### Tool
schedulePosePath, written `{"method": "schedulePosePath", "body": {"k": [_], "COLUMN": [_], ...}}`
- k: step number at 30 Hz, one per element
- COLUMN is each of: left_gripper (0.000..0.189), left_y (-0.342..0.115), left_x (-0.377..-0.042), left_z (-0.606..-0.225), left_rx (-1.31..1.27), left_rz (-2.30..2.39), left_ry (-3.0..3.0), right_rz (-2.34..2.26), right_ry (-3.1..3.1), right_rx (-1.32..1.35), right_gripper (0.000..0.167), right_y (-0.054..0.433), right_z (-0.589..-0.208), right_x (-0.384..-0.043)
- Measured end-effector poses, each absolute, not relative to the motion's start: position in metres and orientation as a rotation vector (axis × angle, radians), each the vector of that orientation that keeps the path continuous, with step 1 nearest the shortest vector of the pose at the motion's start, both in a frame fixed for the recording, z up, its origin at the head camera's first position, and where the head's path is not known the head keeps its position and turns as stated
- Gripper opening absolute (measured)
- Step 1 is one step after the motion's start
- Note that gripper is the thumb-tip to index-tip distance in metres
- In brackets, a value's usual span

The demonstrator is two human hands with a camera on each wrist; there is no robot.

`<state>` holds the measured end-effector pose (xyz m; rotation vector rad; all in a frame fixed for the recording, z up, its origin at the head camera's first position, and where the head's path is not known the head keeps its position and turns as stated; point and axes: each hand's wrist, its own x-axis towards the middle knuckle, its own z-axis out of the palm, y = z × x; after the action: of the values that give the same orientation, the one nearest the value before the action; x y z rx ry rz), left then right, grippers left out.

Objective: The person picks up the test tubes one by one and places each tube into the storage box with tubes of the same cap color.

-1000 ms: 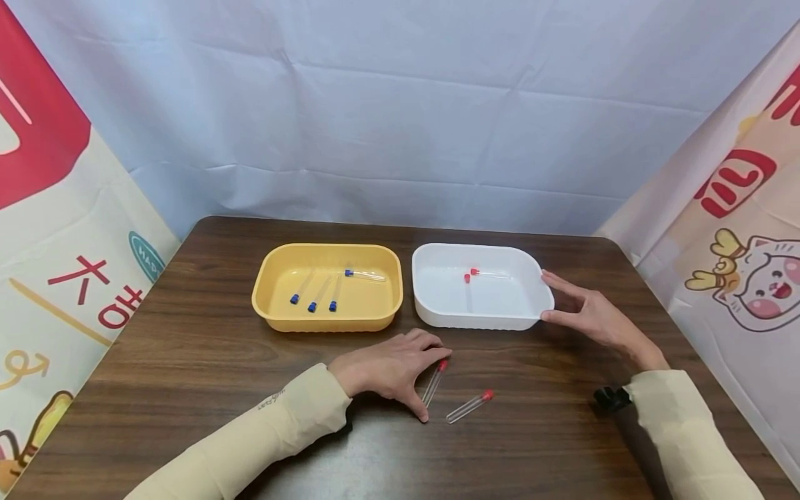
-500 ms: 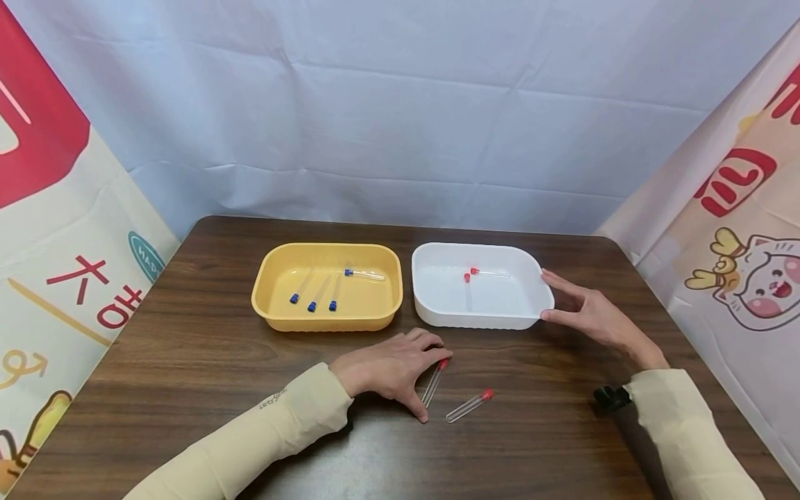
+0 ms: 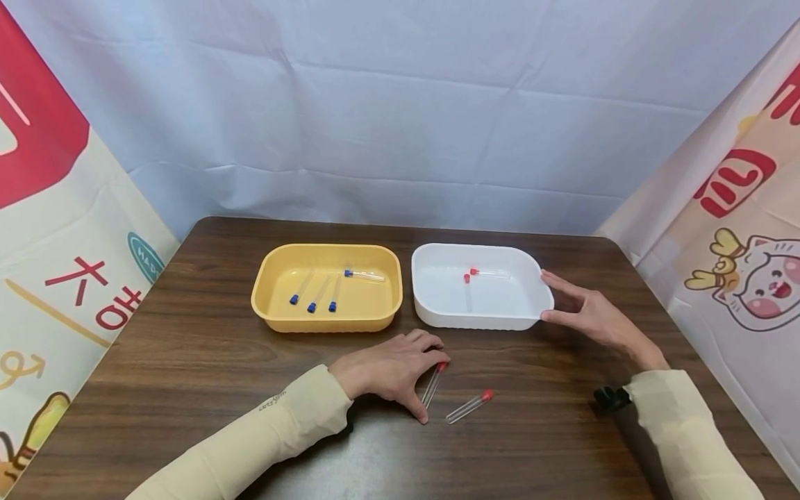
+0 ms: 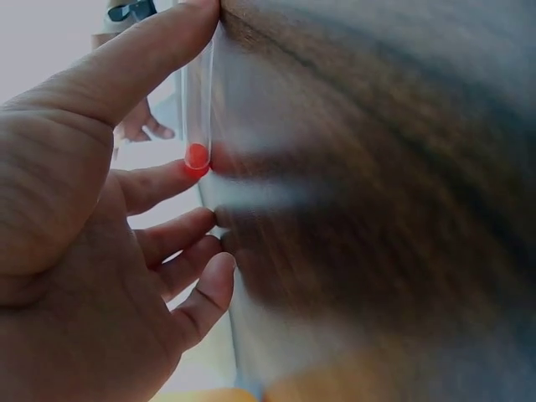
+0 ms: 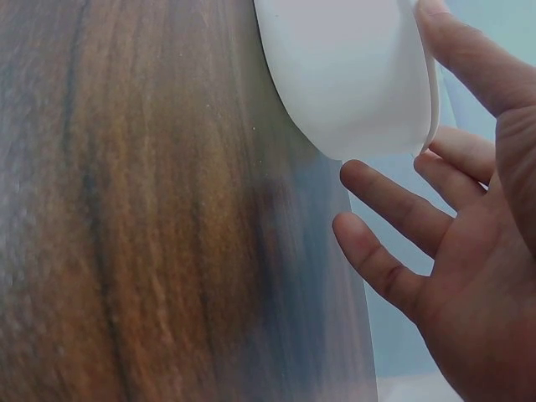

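My left hand [image 3: 394,364] lies low over the table, thumb and index finger spread along a clear test tube [image 3: 432,387] with a red cap. The index fingertip meets the red cap [image 4: 197,157], and the thumb reaches the tube's other end, which it hides; the other fingers touch nothing. A second red-capped test tube [image 3: 469,407] lies just to the right. My right hand [image 3: 596,316] touches the right end of the white tray [image 3: 475,321] with thumb and index finger apart, its lower fingers extended beside the rim. Inside that tray lie two red-capped tubes [image 3: 490,273].
Left of the white tray stands a yellow tray [image 3: 325,324] holding several blue-capped tubes [image 3: 321,295]. Both trays sit toward the back of the brown wooden table [image 3: 206,368]. A pale cloth [image 3: 406,104] hangs behind, with printed sheets on both sides.
The left index fingertip has shifted very slightly toward the thumb, with the red cap at it. The right hand, trays and other tubes stay where they were.
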<state>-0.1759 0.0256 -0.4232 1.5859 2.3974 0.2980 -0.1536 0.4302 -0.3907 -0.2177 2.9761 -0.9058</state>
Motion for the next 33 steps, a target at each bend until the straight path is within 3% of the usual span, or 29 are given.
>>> {"method": "schedulePosePath", "body": {"k": [15,33], "left_gripper": [0.091,0.101], "left_y": [0.024,0.026], "left_x": [-0.178,-0.189], "left_z": [-0.415,-0.353], "left_rx": [1.559,1.545], "left_rz": [0.440,0.609], "left_ry": [2.374,2.457], "right_rz": [-0.919,-0.957], "right_ry": [2.979,2.974], "right_rx": [-0.227,-0.237], "right_gripper": [0.082,0.081], "right_y": [0.431,0.431], "right_z": [-0.394,-0.394], "right_x": [-0.155,-0.154]}}
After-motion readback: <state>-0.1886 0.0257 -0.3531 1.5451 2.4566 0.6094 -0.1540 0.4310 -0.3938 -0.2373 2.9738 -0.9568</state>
